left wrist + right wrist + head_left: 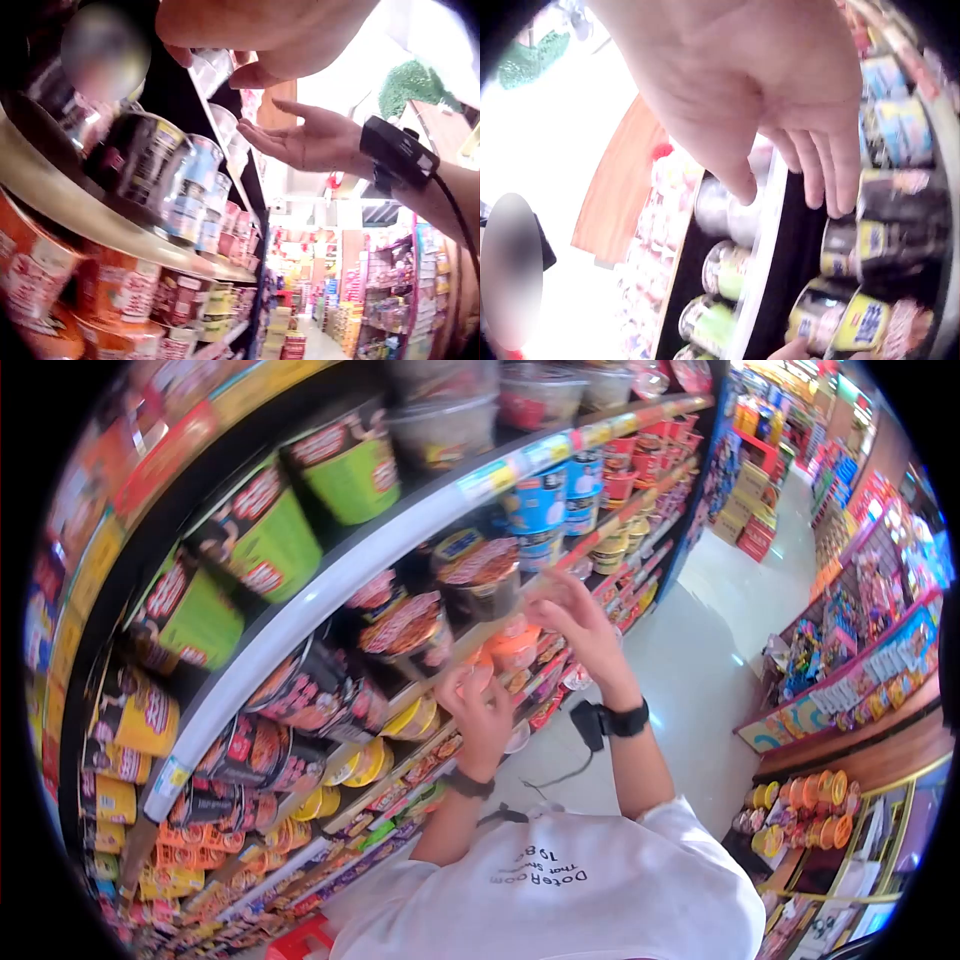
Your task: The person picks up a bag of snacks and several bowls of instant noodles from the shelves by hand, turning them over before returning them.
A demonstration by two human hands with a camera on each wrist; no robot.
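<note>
In the head view, my left hand point(480, 715) is raised in front of the shelf with loosely bent fingers, just below a dark noodle cup with a red-patterned lid point(408, 632). My right hand point(582, 628) is beside a second dark cup point(480, 578), fingers spread. The left wrist view has my left hand point(277, 34) across the top and my right hand point(315, 141) palm up. In the right wrist view, my right hand point(757, 97) has extended fingers, and a left fingertip point(791, 350) is by a black-and-yellow cup point(832, 315). Neither hand visibly holds anything.
Green cups point(265, 540) stand on the shelf above, behind a pale price rail point(330, 560). Blue cups point(540, 500) are beyond my right hand, and orange tubs point(512, 645) are lower down. An aisle floor point(700, 630) runs past a sweets display point(850, 630) on the right.
</note>
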